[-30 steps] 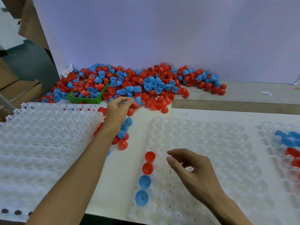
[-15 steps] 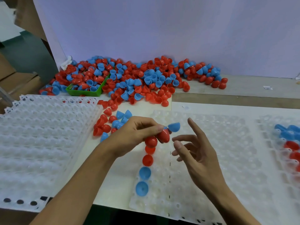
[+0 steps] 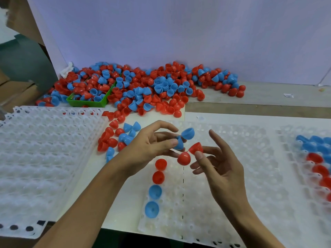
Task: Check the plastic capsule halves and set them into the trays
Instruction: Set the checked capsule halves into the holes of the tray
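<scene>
A person's two bare hands meet above a white dimpled tray (image 3: 232,176) on a pale counter (image 3: 125,203). The left hand (image 3: 150,145) pinches a pair of joined blue capsule halves (image 3: 184,138) between thumb and fingers, and the red pair (image 3: 189,153) hangs just below them. The right hand (image 3: 216,163) pinches the upper of the two red halves with thumb and forefinger, its other fingers spread; it is likely taking that pair over to look at it and seat it. The halves are held high and turned outward, probably so their rims and joining tabs can be checked before placing. Directly beneath the left hand's fingers, one tray column already holds two red halves (image 3: 159,170) and two blue halves (image 3: 153,201), open side up. Beyond both hands lies a large heap of red and blue halves (image 3: 152,90), partly spilling over a green bin (image 3: 87,103). A smaller loose cluster (image 3: 116,138) sits just left of the left hand. A stack of empty trays (image 3: 44,158) lies further left, and a partly filled tray (image 3: 315,158) lies to the right of the right hand. Nothing blocks the empty dimples below.
</scene>
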